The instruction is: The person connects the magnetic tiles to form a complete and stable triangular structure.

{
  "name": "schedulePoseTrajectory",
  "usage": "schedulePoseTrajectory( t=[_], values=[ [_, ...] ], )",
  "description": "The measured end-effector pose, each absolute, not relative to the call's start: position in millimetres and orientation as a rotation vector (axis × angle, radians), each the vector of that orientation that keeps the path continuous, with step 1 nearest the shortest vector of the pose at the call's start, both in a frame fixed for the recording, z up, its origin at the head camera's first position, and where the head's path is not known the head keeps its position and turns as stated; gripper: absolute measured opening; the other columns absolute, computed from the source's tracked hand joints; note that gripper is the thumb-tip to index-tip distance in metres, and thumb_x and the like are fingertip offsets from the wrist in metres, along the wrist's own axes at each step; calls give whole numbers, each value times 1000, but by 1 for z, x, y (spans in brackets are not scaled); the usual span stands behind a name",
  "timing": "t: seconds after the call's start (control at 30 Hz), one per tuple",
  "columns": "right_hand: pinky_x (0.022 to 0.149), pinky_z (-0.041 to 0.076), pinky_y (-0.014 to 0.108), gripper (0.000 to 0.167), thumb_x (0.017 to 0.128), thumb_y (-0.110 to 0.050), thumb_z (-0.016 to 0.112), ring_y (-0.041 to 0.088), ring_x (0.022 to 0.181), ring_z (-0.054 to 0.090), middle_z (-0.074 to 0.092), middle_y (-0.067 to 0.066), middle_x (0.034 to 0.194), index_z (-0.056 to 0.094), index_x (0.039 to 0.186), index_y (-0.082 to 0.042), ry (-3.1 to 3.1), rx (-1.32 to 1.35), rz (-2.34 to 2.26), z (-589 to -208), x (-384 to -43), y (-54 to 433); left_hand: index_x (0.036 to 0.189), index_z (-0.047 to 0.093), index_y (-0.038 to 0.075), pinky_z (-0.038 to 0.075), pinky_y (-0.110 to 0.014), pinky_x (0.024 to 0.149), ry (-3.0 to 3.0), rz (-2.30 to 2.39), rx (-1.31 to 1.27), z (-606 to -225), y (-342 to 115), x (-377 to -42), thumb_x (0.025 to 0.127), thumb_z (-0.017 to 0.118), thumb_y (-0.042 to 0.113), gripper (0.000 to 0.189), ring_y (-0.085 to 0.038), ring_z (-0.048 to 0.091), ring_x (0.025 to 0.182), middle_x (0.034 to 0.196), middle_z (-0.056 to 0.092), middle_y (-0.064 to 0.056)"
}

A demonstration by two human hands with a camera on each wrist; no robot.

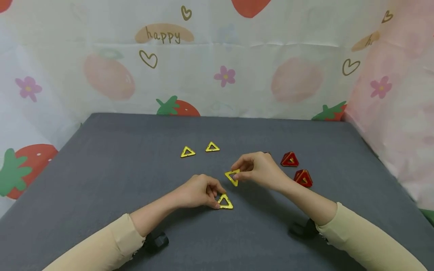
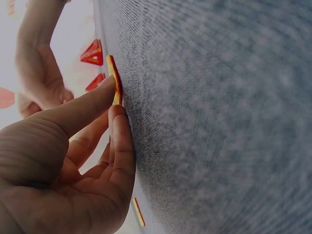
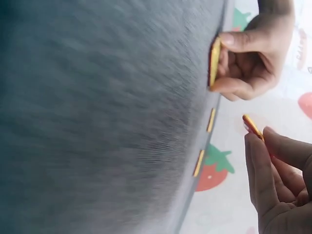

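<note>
My left hand [image 1: 196, 191] grips a flat yellow triangle frame [image 1: 227, 206] by its left side, thumb and fingertips at the edge, close against the grey cloth. In the left wrist view this triangle tile [image 2: 117, 83] shows edge-on with a reddish side. Just above and to the right, my right hand [image 1: 262, 169] pinches a second yellow triangle [image 1: 229, 179] between thumb and fingers, one corner pointing down. The right wrist view shows that tile [image 3: 252, 126] raised off the table.
Two more yellow triangles [image 1: 188, 155] lie flat farther back. On the right stand two small red pyramids [image 1: 289, 159], and a dark bit of something peeks out behind the right hand. A patterned cloth backdrop [image 1: 251, 49] rises behind the grey table [image 1: 118, 169].
</note>
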State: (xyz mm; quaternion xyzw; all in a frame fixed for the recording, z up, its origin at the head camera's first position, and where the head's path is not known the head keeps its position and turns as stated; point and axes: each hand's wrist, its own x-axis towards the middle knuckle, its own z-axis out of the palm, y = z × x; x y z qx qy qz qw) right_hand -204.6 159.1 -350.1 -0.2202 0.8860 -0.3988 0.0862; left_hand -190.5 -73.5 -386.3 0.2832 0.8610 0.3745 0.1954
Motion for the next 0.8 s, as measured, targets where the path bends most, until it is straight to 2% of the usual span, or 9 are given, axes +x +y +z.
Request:
schedulePoseTrajectory(
  t=[0.3,0.8],
  values=[
    [64,59,32,17,82,-21,81,10,69,72,78,1,83,78,98,-16,2566,-614,-1161,-361,-194,167,106,75,10,51,-19,64,2427,1035,786,-384,-73,-189,77,85,15,31,-2,60,69,83,72,-1],
    [60,59,28,15,79,-17,83,10,67,72,78,2,79,78,92,-13,2493,-667,-1168,-374,-191,163,105,75,10,51,-18,64,2428,1031,777,-382,-71,-189,76,85,13,30,-3,60,72,86,73,-1]
  ],
)
